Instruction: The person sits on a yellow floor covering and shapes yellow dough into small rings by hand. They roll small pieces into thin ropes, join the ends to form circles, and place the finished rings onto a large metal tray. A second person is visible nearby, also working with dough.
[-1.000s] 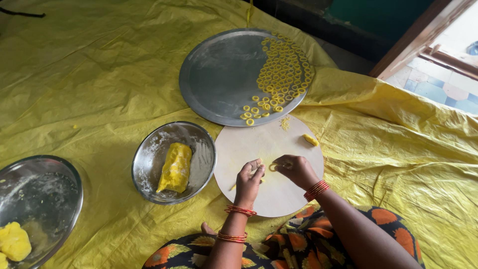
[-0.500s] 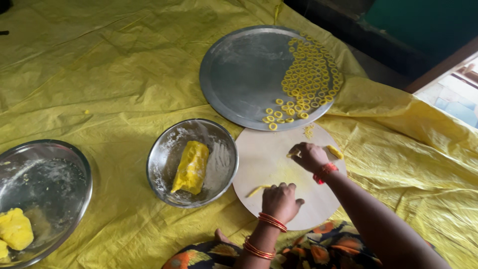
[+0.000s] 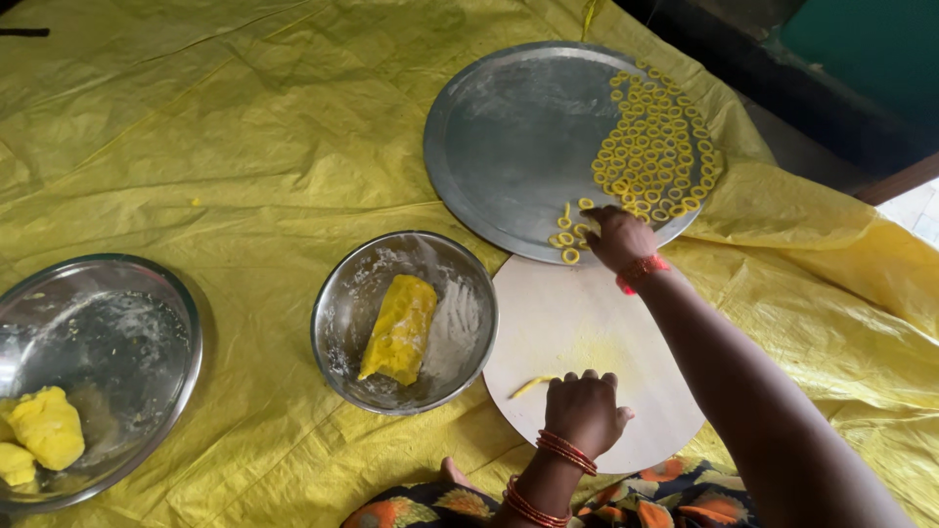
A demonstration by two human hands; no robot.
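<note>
Fingertips of the right hand (image 3: 618, 238) pinch together at the near rim of the round steel tray (image 3: 509, 137), set among small yellow dough rings (image 3: 653, 147); whether a ring sits between them I cannot tell. These rings lie in tight rows along the tray's right side. Curled loosely, the left hand (image 3: 584, 411) rests on the pale round board (image 3: 567, 323), touching a thin yellow dough strip (image 3: 529, 386).

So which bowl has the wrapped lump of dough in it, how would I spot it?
Start at the yellow plastic sheet, then find the round pale rolling board. The smaller round steel bowl sits just left of it, floury inside, holding one yellow dough lump in clear wrap. The larger steel bowl at the far left holds bare lumps instead.
</note>
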